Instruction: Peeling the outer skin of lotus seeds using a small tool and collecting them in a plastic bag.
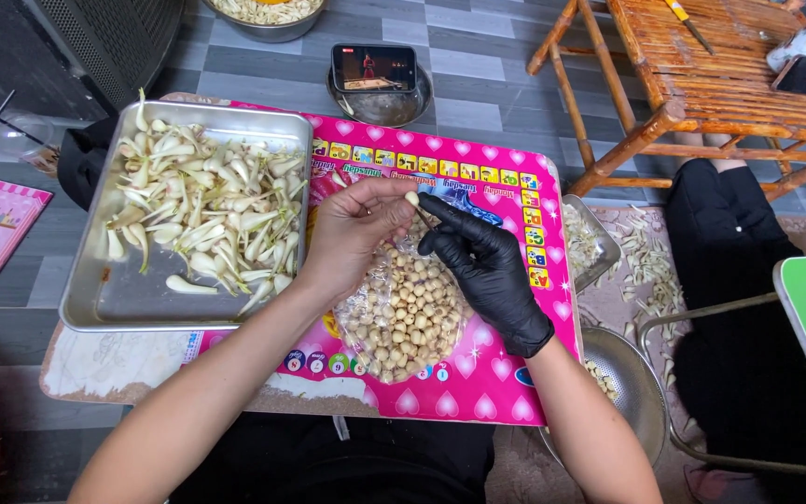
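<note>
Small pale seed [412,198] pinched between bare left hand [352,233] and black-gloved right hand [478,257], above the clear seed bag [403,313] at the pink board's [478,383] middle — light, hard, probably slippery; best gripped at its sides.

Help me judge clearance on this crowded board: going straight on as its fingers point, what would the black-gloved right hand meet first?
Probably the bare left hand: the black-gloved right hand points up-left at the small pale seed pinched there.
</note>
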